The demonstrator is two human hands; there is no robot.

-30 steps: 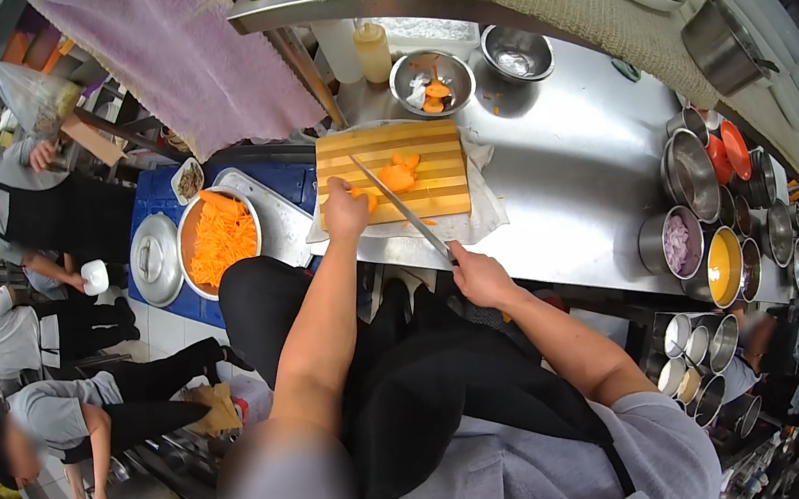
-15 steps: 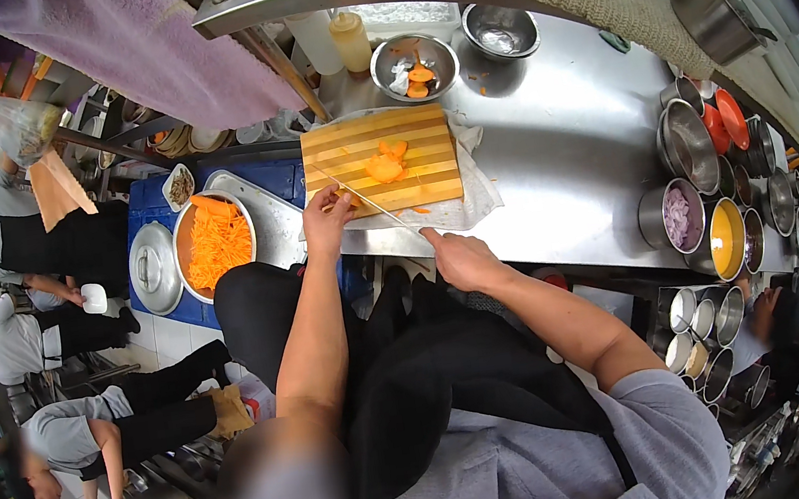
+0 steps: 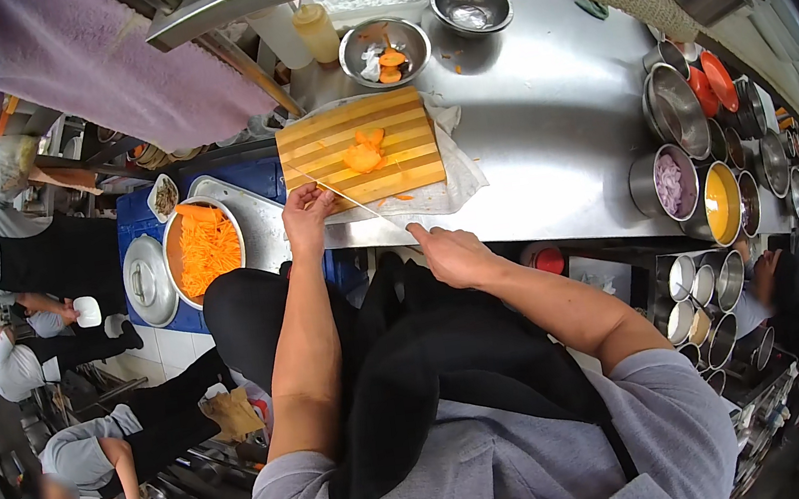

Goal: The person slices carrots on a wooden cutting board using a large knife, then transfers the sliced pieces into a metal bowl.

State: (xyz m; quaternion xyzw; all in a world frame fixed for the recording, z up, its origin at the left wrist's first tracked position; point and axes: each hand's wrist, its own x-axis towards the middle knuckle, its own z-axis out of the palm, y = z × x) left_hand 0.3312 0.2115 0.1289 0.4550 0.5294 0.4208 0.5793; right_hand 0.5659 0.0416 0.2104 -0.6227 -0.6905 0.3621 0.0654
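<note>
My right hand (image 3: pixel 458 254) is closed around the handle of a knife (image 3: pixel 358 202). The blade points up and left across the near left corner of a striped wooden cutting board (image 3: pixel 305 146). My left hand (image 3: pixel 307 213) is at that corner with its fingers bent together beside the blade; whatever they may pinch is hidden. Thin orange carrot slices (image 3: pixel 366 153) lie in a small heap mid-board, beyond the knife. Beneath the board a white cloth (image 3: pixel 464 178) sticks out at the right.
To my left, a bowl of shredded carrot (image 3: pixel 208 249) stands beside a metal lid (image 3: pixel 150 280). Behind the board are a steel bowl with carrot pieces (image 3: pixel 401 32) and another steel bowl (image 3: pixel 471 6). Pots (image 3: pixel 646 185) line the right end. An overhead shelf (image 3: pixel 286 0) crosses above. Several people work at left.
My view has shifted a little, so the counter sits further left and higher. The orange piece seen by my left fingers earlier no longer shows. My right hand keeps its grip on the knife.
</note>
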